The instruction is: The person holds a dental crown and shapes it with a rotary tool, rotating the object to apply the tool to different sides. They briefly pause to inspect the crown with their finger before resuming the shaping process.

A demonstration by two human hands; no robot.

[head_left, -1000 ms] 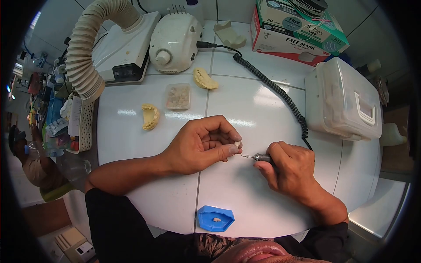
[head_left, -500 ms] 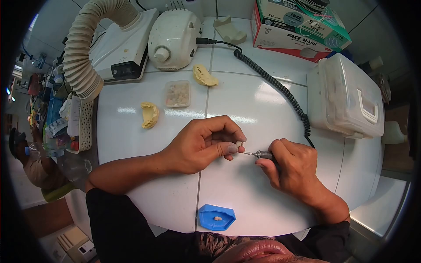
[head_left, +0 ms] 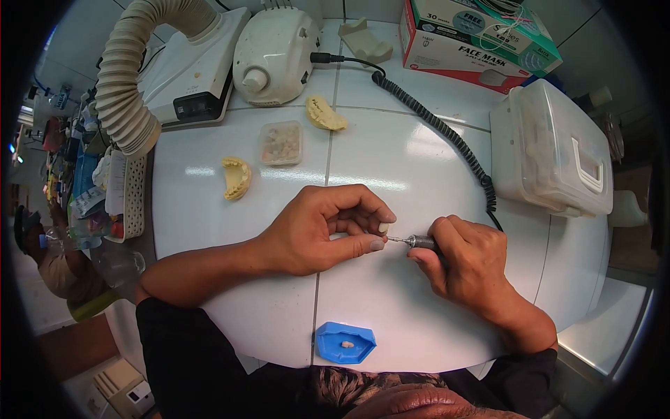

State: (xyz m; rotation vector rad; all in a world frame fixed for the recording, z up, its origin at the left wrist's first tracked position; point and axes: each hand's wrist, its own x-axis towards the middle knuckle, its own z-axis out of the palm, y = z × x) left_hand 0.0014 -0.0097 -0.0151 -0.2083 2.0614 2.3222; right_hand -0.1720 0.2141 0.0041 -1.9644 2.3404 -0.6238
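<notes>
Between the fingertips of my left hand (head_left: 314,234) is a small off-white tooth-like piece (head_left: 383,228), its thumb stretched out just below. My right hand (head_left: 467,262) is wrapped round a dark rotary handpiece (head_left: 423,242), the thin metal bit pointing left. The bit's tip comes right up to the left fingertips, close under the piece. Nearer my body sits a blue tray (head_left: 326,343) with a small pale piece (head_left: 347,344) in it. Beyond my hands are a clear box (head_left: 282,162) of small pale pieces and two yellowish dental casts, one arch-shaped (head_left: 237,179) and one on its side (head_left: 325,114).
A white control unit (head_left: 272,59) stands at the back, its coiled cord (head_left: 440,129) curving to the right. A ribbed hose (head_left: 118,84) arches over the back left. Mask boxes (head_left: 467,59) and a lidded plastic case (head_left: 551,153) line the right. Another person (head_left: 59,258) is at far left.
My left fingers have shifted their hold on the tooth-like piece, which shows higher and further right. The thumb has straightened. The right hand and handpiece have barely moved.
</notes>
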